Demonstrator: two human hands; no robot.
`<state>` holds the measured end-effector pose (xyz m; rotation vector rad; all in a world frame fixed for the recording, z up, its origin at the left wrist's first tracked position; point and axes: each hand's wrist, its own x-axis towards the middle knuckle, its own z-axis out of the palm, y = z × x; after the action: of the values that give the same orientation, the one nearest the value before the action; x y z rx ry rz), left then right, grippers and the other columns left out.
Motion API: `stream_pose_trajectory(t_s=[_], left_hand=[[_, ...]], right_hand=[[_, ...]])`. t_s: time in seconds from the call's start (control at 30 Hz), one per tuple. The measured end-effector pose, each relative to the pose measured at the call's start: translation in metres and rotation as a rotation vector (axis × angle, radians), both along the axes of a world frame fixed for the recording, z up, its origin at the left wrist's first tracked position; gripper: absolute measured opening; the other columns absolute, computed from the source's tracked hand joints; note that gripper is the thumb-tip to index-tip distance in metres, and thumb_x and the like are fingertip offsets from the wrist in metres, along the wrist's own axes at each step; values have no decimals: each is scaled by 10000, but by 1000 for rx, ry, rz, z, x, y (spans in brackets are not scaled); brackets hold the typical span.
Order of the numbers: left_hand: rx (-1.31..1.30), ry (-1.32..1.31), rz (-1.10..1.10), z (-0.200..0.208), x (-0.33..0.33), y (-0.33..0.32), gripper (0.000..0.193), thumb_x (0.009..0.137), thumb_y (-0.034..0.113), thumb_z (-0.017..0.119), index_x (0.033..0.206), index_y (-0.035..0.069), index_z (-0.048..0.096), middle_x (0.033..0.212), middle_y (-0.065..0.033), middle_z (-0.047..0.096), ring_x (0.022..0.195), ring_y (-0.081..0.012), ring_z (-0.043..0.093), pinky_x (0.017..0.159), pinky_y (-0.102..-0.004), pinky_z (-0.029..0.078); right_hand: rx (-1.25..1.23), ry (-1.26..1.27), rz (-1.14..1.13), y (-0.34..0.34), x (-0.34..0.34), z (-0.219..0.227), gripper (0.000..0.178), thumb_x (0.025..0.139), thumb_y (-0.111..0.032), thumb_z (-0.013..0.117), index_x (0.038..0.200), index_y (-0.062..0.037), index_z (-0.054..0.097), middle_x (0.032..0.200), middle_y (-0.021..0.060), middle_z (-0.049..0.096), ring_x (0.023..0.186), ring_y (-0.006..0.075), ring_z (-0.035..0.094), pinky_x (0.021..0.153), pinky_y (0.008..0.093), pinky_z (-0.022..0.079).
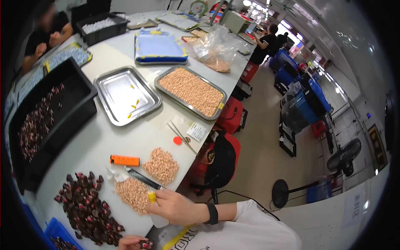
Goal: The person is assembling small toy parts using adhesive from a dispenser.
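Between the nearly closed fingertips of the left hand (130, 241), a small dark-brown piece with pinkish-red marks (145, 244). With fingers curled in, right hand (177, 206) at the near edge of a low heap of tiny beige pieces (132, 193). Ahead and left of right hand, a long, flat, black tool (141, 176); cannot tell whether gripped or only touched. Ahead and left of the left hand, a loose pile of dark-brown, pink-marked pieces (85, 208). Probably in the middle of handling single dark pieces by fingertips; for the next move, likely needing a light, steady pinch. Mostly cut off by the lower edge: left hand. Partly hidden behind the knuckles: right fingertips. Too small to identify: yellow patch (152, 197) there.
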<state>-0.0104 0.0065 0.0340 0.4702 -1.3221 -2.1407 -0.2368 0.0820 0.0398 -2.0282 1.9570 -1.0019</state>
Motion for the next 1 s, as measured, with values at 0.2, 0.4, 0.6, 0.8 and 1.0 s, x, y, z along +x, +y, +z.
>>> stream_pose_trajectory(t_s=[0.2, 0.4, 0.6, 0.8, 1.0], left_hand=[[51, -45, -75, 1, -5, -2, 349, 854, 40, 645, 1168, -37, 515, 1049, -125, 582, 873, -165, 571, 806, -292, 491], [76, -111, -142, -5, 1, -6, 586, 843, 56, 671, 1352, -73, 408, 1114, -119, 580, 971, -171, 568, 870, -285, 459], [-98, -269, -118, -24, 16, -4, 611, 796, 19, 665, 1344, -69, 410, 1218, -115, 550, 1080, -164, 533, 942, -293, 408], [-87, -314, -103, -28, 20, -3, 570, 795, -22, 626, 1326, -49, 420, 1162, -101, 570, 1032, -157, 549, 902, -271, 425], [-45, -268, -170, -5, 6, -6, 599, 809, 11, 663, 1346, -45, 402, 1173, -97, 562, 1028, -152, 554, 889, -264, 434]], right_hand=[[-11, -2, -60, 12, -6, -2, 365, 660, -6, 617, 1014, -79, 565, 764, 92, 501, 783, 278, 510, 689, 352, 430], [-279, -464, 145, -8, 28, 23, 369, 663, -39, 628, 1024, -67, 562, 779, 96, 514, 819, 282, 521, 714, 387, 432], [-179, -400, 241, -21, 35, 31, 306, 698, -123, 695, 967, -58, 563, 851, 99, 568, 794, 299, 541, 669, 370, 451], [-276, -420, 225, -24, 38, 23, 309, 709, -112, 680, 992, -64, 568, 828, 94, 569, 756, 299, 539, 647, 374, 454], [-374, -259, 189, -25, 39, 21, 213, 747, -98, 611, 958, -69, 609, 736, 87, 533, 685, 272, 522, 577, 363, 438]])
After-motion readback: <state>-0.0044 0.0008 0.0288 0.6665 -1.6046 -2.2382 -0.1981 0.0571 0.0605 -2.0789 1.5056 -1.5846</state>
